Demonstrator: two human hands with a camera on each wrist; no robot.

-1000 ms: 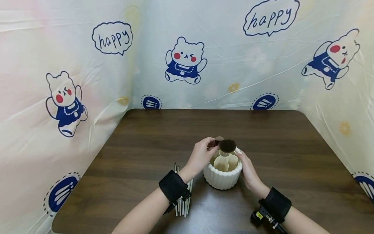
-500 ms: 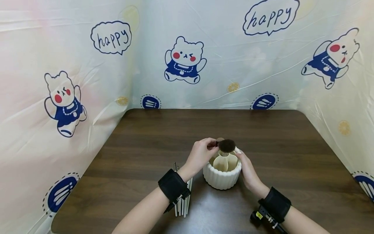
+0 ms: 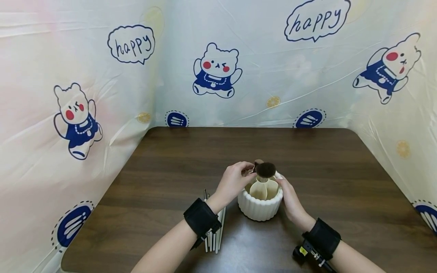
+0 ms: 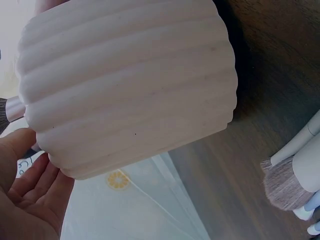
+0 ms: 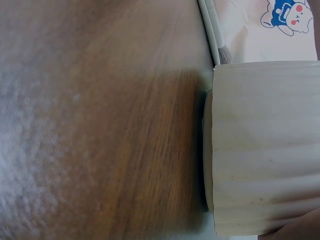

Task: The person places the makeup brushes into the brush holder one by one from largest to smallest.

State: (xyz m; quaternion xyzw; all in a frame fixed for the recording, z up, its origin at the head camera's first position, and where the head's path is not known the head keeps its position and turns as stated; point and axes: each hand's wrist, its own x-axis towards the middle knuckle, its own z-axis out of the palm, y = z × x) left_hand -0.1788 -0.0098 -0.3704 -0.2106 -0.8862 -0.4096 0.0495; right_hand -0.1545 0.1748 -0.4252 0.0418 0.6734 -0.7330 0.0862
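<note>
- Two bare hands work at one white, round, ribbed holder [image 3: 260, 208] with cream dividers inside; it stands near the middle of the brown wooden surface [image 3: 170, 163] and looks upright, probably because its compartments should face up.
- On the right side, the right hand [image 3: 290, 197] has its thumb at the rim and is wrapped about the wall. This grip is only as wide as the wall needs, and I judge that it steadies the holder against sliding.
- At the far left of the rim, the left hand [image 3: 236, 178] has a nearly closed grip: thumb and fingertips seem to pinch a small brush with a brownish head [image 3: 259, 161]. Such a light pinch suits a thin handle, though the handle is mostly hidden.
- Just beside it, a makeup brush with a full, dark, round head [image 3: 265, 170] rises from the holder, bristles upward, which likely protects them from pressing. I cannot tell which compartment carries it.
- Several slim brushes with pale handles [image 3: 213, 242] lie side by side to the left of the holder, partly under the left forearm, perhaps placed there for easy reach.
</note>
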